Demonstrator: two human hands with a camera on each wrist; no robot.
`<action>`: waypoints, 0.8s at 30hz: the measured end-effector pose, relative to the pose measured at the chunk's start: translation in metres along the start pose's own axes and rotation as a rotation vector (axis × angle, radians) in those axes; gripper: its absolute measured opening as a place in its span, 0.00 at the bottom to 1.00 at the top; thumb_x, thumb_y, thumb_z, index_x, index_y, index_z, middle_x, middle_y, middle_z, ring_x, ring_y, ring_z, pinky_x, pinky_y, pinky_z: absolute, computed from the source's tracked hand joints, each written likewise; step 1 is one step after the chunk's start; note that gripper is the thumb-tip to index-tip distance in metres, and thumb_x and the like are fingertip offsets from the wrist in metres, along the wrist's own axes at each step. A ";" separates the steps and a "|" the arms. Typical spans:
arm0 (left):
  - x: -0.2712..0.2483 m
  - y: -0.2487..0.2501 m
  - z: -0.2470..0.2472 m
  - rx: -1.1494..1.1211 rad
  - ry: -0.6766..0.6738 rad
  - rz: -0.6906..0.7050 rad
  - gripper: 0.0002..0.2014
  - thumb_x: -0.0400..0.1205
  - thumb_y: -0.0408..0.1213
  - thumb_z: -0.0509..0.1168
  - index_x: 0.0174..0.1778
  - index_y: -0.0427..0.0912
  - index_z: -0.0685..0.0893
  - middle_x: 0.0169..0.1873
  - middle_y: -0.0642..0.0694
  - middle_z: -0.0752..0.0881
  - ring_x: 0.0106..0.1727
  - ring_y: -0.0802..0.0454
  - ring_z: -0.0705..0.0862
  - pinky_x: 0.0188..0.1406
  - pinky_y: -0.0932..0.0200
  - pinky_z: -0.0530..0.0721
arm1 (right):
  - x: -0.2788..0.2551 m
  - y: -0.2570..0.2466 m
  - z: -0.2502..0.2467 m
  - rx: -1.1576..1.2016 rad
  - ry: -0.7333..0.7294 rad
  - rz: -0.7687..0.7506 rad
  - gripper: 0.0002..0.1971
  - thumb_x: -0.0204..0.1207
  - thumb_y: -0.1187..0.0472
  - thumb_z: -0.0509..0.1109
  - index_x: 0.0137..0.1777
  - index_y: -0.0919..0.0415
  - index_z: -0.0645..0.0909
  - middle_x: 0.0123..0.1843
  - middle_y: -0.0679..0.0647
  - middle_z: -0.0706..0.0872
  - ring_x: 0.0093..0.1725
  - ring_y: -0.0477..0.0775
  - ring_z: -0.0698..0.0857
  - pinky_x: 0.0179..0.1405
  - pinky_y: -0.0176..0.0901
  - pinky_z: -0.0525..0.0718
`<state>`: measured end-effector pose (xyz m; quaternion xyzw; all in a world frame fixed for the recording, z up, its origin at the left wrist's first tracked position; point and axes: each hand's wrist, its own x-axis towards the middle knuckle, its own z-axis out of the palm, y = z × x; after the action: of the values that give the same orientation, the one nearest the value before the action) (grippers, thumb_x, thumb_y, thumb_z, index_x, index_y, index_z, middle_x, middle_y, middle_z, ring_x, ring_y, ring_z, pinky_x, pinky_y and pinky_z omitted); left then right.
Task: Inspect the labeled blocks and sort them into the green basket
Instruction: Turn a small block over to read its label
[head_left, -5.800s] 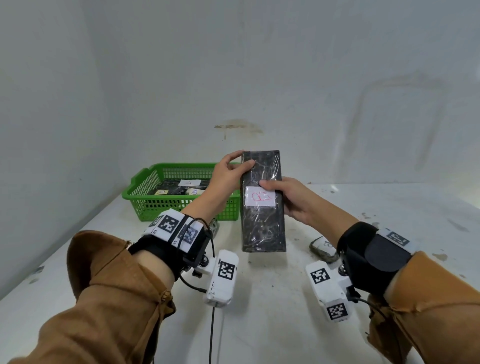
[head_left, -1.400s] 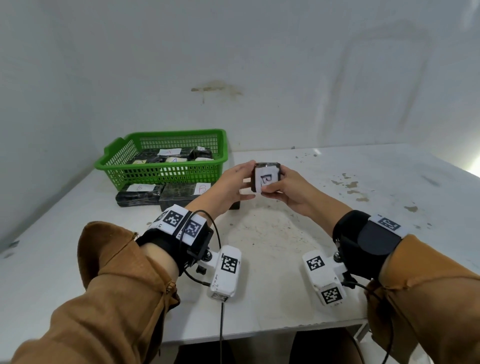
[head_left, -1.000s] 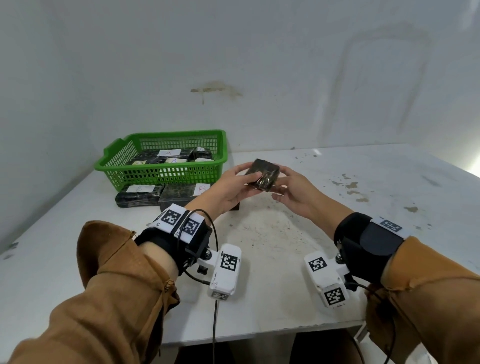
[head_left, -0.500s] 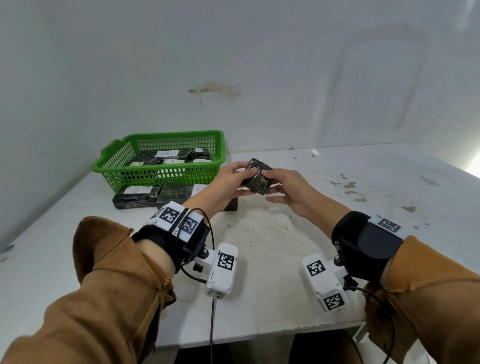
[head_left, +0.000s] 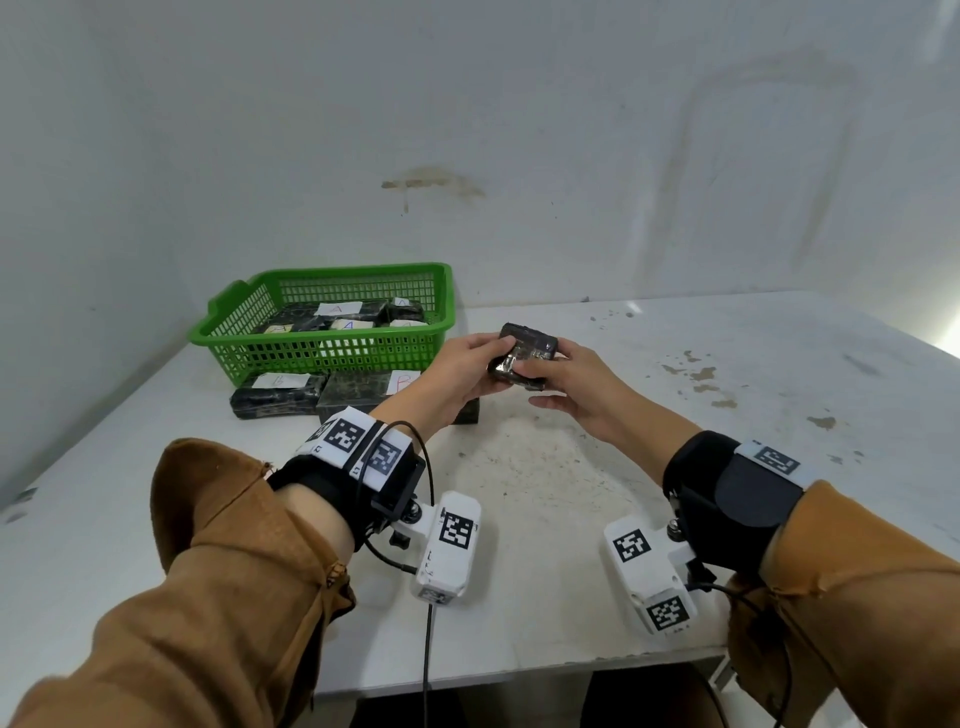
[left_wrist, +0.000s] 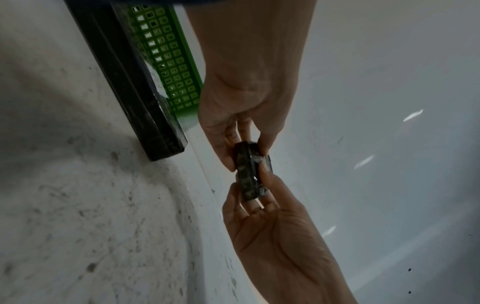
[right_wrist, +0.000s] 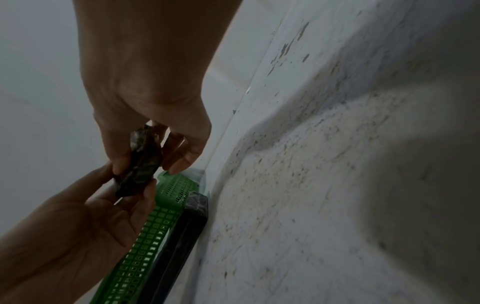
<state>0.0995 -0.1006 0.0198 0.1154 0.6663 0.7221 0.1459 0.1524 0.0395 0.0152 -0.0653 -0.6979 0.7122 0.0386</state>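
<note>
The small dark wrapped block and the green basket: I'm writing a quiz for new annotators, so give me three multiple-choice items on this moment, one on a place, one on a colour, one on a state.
1. Where is the small dark plastic-wrapped block?
A. in the basket
B. held above the white table
C. lying on the table

2. What colour is the slotted plastic basket?
A. green
B. blue
C. red

3. How do the hands hold the small block?
A. left hand alone
B. neither touches it
C. both the left hand and the right hand have it in their grip

Answers:
1 B: the wrist views show it in the air, clear of the table.
2 A: its mesh walls are bright green.
3 C: fingers of each hand pinch opposite ends.
</note>
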 end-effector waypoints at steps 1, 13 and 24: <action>-0.001 0.000 -0.001 0.001 -0.001 -0.016 0.15 0.82 0.35 0.65 0.64 0.36 0.81 0.42 0.45 0.86 0.38 0.54 0.85 0.37 0.63 0.87 | 0.000 0.000 0.001 0.001 0.013 -0.010 0.21 0.71 0.67 0.77 0.63 0.59 0.78 0.53 0.55 0.87 0.46 0.50 0.87 0.37 0.37 0.84; -0.005 -0.002 -0.007 0.031 -0.088 0.111 0.14 0.79 0.22 0.66 0.48 0.47 0.77 0.47 0.45 0.81 0.47 0.50 0.83 0.52 0.59 0.81 | 0.002 0.001 -0.001 0.156 -0.071 0.008 0.17 0.82 0.51 0.65 0.64 0.59 0.81 0.61 0.58 0.82 0.62 0.60 0.81 0.63 0.52 0.83; -0.008 0.001 -0.001 -0.092 -0.199 0.018 0.06 0.81 0.31 0.67 0.49 0.45 0.79 0.45 0.45 0.86 0.43 0.52 0.83 0.54 0.60 0.77 | 0.010 0.002 -0.002 0.129 -0.016 -0.080 0.09 0.76 0.64 0.71 0.54 0.65 0.82 0.52 0.61 0.87 0.55 0.58 0.86 0.54 0.43 0.87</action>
<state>0.1064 -0.1048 0.0207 0.1859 0.6137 0.7381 0.2100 0.1426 0.0431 0.0131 -0.0289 -0.6530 0.7540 0.0657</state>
